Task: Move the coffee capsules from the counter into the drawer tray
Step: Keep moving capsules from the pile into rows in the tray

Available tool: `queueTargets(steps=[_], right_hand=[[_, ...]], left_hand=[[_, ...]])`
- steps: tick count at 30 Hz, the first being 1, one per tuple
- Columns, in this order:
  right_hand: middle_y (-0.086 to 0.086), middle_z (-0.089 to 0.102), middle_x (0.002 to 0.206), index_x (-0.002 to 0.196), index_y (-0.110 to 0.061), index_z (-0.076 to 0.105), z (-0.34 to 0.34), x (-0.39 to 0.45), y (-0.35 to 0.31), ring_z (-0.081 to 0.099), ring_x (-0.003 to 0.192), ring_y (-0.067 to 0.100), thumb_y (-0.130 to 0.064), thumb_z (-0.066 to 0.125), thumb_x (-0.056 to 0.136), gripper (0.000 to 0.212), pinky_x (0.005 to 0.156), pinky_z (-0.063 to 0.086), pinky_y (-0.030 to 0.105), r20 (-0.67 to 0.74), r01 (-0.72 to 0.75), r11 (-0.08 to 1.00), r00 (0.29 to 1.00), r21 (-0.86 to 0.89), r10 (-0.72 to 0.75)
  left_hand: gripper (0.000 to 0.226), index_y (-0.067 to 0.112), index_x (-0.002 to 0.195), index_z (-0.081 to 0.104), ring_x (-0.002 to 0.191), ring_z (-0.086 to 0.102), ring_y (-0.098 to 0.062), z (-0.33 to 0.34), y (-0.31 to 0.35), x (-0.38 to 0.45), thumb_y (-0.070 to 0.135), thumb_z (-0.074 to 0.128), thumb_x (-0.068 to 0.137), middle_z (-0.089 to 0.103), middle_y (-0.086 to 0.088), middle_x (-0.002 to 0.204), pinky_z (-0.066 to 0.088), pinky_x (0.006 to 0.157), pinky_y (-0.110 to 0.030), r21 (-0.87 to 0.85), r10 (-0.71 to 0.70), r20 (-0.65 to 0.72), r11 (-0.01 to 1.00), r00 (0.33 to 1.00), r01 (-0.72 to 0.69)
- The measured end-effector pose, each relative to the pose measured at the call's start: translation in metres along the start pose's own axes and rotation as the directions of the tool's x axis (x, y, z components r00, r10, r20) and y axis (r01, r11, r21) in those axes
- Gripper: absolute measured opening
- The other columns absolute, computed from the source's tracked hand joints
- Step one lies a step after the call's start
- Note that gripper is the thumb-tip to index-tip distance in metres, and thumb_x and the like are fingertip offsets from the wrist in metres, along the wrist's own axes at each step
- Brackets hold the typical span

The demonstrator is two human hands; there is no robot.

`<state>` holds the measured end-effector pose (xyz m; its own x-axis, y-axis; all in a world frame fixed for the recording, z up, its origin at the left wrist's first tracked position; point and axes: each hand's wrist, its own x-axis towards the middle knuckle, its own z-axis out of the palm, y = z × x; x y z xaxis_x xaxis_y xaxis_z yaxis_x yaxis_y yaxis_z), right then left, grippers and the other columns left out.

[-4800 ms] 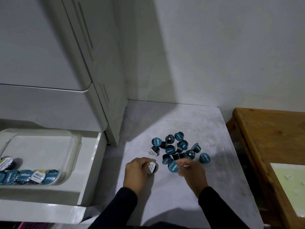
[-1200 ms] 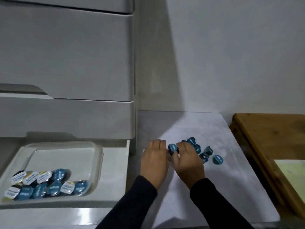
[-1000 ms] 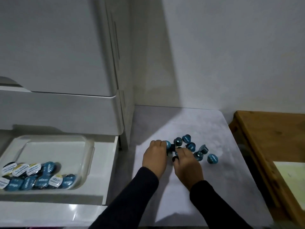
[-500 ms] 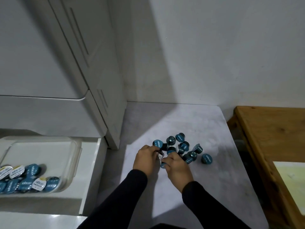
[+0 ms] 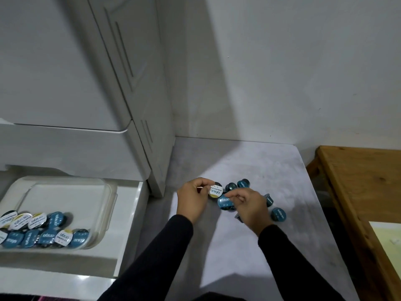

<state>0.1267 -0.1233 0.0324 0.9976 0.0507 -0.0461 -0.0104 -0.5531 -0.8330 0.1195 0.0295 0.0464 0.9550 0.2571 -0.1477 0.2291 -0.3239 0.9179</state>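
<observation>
Left hand (image 5: 192, 197): we are pinching a white-lidded round coffee capsule (image 5: 215, 190).
Right hand (image 5: 249, 205): we are gripping a teal-lidded capsule (image 5: 224, 202).
Remaining teal capsules (image 5: 278, 214): lying on the grey marbled worktop (image 5: 249, 253).
Clear plastic drawer tray (image 5: 104, 213): holding capsules, left of us.

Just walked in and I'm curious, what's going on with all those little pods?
A person is sorting coffee capsules. The left hand pinches a white-lidded capsule, the right hand a teal-lidded capsule, both at the pile on the counter. Many capsules already lie in the clear tray in the open drawer.
</observation>
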Motion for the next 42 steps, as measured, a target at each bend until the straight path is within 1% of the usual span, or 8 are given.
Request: queueTargets(steps=[5, 8, 15, 18, 23, 27, 34, 42], right_hand=[[0.012, 0.068, 0.07, 0.077, -0.015, 0.073, -0.012, 0.003, -0.051, 0.057, 0.058, 0.024, 0.001, 0.056, 0.083, 0.024, 0.047, 0.047, 0.017, 0.04, -0.083, 0.986, 0.996, 0.146, 0.078], [0.019, 0.069, 0.069, 0.072, -0.019, 0.073, -0.009, -0.001, -0.078, 0.053, 0.057, 0.023, 0.0, 0.058, 0.081, 0.025, 0.054, 0.044, 0.03, 0.137, -0.079, 0.975, 0.989, 0.21, 0.051], [0.002, 0.07, 0.069, 0.068, -0.025, 0.072, 0.048, -0.02, -0.152, 0.058, 0.059, 0.007, 0.003, 0.063, 0.079, 0.031, 0.06, 0.048, 0.011, 0.361, 0.019, 0.97, 0.926, 0.244, -0.109], [-0.002, 0.069, 0.07, 0.07, -0.024, 0.07, 0.098, -0.03, -0.177, 0.057, 0.058, 0.002, 0.006, 0.061, 0.081, 0.033, 0.059, 0.048, 0.012, 0.447, 0.035, 0.969, 0.883, 0.244, -0.145], [0.009, 0.071, 0.081, 0.072, -0.024, 0.071, 0.185, -0.033, -0.201, 0.06, 0.069, 0.011, 0.001, 0.063, 0.081, 0.028, 0.07, 0.051, 0.022, 0.52, 0.026, 0.991, 0.849, 0.132, -0.091], [0.0, 0.071, 0.08, 0.073, -0.02, 0.073, 0.233, -0.024, -0.205, 0.064, 0.078, 0.014, -0.001, 0.062, 0.081, 0.024, 0.08, 0.055, 0.03, 0.467, 0.005, 1.0, 0.884, -0.007, -0.001], [-0.005, 0.072, 0.083, 0.063, -0.025, 0.07, 0.271, -0.022, -0.204, 0.065, 0.083, 0.012, -0.006, 0.061, 0.082, 0.029, 0.086, 0.054, 0.035, 0.38, 0.025, 0.968, 0.922, -0.251, 0.075], [0.009, 0.074, 0.088, 0.082, -0.008, 0.074, 0.285, -0.02, -0.205, 0.064, 0.081, 0.018, 0.007, 0.05, 0.079, 0.028, 0.074, 0.043, 0.017, 0.453, 0.165, 0.91, 0.891, -0.38, 0.027]], left_hand=[[0.022, 0.022, 0.081, 0.073, 0.06, 0.057, 0.009, -0.044, 0.019, -0.011, 0.006, 0.059, 0.085, 0.066, 0.013, 0.069, 0.042, 0.06, -0.002, 0.034, 0.076, -0.013, 0.997, 0.997, -0.076], [0.023, 0.027, 0.079, 0.073, 0.066, 0.062, 0.0, -0.082, 0.025, -0.021, 0.009, 0.06, 0.085, 0.071, 0.009, 0.074, 0.044, 0.062, -0.005, 0.055, 0.078, 0.029, 0.995, 0.997, -0.079], [0.022, 0.028, 0.078, 0.073, 0.07, 0.066, -0.013, -0.204, 0.012, -0.043, 0.01, 0.062, 0.084, 0.074, 0.007, 0.076, 0.051, 0.068, -0.026, 0.245, 0.092, 0.102, 0.963, 0.99, -0.115], [0.019, 0.025, 0.081, 0.075, 0.064, 0.065, -0.001, -0.26, -0.008, -0.041, 0.01, 0.063, 0.084, 0.073, 0.008, 0.074, 0.049, 0.063, -0.018, 0.298, 0.068, 0.152, 0.948, 0.986, -0.111], [0.027, 0.029, 0.074, 0.071, 0.072, 0.065, -0.004, -0.334, -0.056, -0.012, 0.006, 0.063, 0.084, 0.074, 0.003, 0.08, 0.051, 0.071, -0.015, 0.418, 0.042, 0.289, 0.893, 0.956, -0.166], [0.021, 0.029, 0.077, 0.071, 0.082, 0.066, -0.007, -0.358, -0.089, 0.022, 0.011, 0.064, 0.085, 0.073, 0.007, 0.083, 0.05, 0.08, -0.02, 0.452, 0.037, 0.371, 0.866, 0.928, -0.215], [0.03, 0.023, 0.078, 0.072, 0.072, 0.059, 0.002, -0.359, -0.124, 0.049, -0.001, 0.054, 0.08, 0.067, 0.011, 0.076, 0.043, 0.07, -0.009, 0.484, -0.008, 0.487, 0.835, 0.873, -0.262], [0.03, 0.019, 0.083, 0.073, 0.066, 0.054, 0.006, -0.347, -0.132, 0.057, -0.003, 0.053, 0.081, 0.064, 0.011, 0.074, 0.042, 0.065, -0.009, 0.469, -0.039, 0.592, 0.829, 0.805, -0.304]])
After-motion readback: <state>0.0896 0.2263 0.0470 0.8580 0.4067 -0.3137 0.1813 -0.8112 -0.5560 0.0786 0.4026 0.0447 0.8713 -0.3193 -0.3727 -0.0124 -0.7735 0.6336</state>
